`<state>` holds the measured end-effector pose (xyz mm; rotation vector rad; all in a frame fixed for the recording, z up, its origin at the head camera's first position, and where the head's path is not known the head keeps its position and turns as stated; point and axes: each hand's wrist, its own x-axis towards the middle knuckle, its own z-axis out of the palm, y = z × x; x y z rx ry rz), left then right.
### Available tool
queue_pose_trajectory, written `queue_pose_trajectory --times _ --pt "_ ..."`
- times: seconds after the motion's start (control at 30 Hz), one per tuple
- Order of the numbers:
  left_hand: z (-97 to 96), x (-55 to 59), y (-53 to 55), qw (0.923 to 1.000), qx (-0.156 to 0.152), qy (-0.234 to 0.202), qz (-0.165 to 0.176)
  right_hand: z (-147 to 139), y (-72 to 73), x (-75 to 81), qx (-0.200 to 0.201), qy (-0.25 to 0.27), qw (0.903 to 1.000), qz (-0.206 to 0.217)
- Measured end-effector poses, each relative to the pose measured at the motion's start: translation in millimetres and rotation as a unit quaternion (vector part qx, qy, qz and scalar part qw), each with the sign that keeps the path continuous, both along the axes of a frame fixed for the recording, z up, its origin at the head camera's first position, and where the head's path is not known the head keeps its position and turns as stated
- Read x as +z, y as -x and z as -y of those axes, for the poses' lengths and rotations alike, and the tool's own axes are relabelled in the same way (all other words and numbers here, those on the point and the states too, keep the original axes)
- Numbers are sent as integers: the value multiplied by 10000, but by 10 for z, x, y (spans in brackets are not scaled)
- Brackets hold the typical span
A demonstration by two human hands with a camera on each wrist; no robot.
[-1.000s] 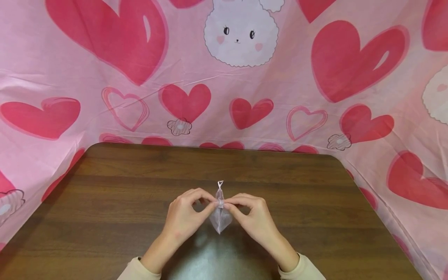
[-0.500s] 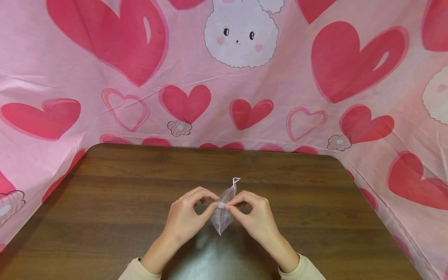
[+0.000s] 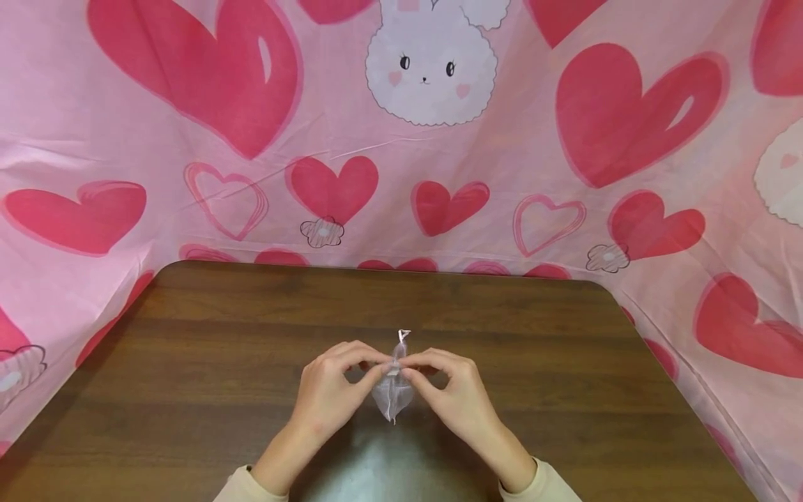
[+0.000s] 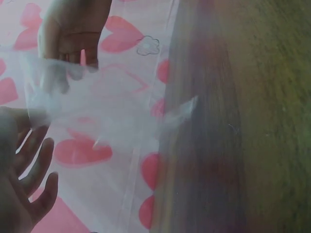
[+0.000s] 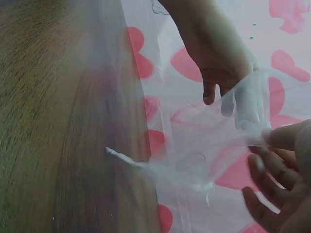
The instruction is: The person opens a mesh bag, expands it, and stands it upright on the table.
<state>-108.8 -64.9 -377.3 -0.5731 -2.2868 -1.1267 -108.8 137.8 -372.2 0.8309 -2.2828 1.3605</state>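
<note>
A sheer white mesh pouch hangs between my two hands over the middle of the table. My left hand pinches its left edge between thumb and index finger. From the other side, my right hand pinches the right edge the same way, fingertips close together. A thin white ribbon loop sticks out at the pouch's far tip. Through the left wrist view, the see-through mesh spreads between both hands. The other fingers of the right hand are loosely bent in the right wrist view.
The brown wood-grain table has rounded far corners. Behind it and along both sides hangs a pink cloth printed with red hearts and a white rabbit face. Light-coloured sleeves show at the bottom edge.
The pouch's far tip with the ribbon loop swung right, then came back toward the middle. The mesh spread between the fingers and bunched again. Both hands have barely shifted.
</note>
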Motion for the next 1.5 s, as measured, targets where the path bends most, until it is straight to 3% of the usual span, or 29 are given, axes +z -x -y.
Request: queue_pose_trajectory --times 0.13,0.43,0.7,0.83,1.0,1.2,1.33,1.5 --pt "-3 3 15 9998 164 -97 -82 -6 1 9 -114 -317 9993 173" --pt "-33 6 10 9996 283 -69 72 -20 6 2 -480 -370 9981 -102" --pt "-33 -17 14 9994 -289 46 -174 -38 18 10 -812 -200 9965 -89" --pt "-37 -29 11 9988 -422 78 -237 -35 13 14 -863 -158 9961 32" --pt "-21 -36 9 9988 -382 121 -293 -12 -8 12 -635 -280 9974 178" --pt "2 -52 18 9965 -335 516 -568 1 -10 13 -521 -380 9979 -28" --pt "4 -62 28 9946 -139 743 -713 -4 -5 23 -501 -476 9976 -49" --pt "12 -65 33 9936 158 769 -814 -9 -9 28 -440 -830 9951 294"
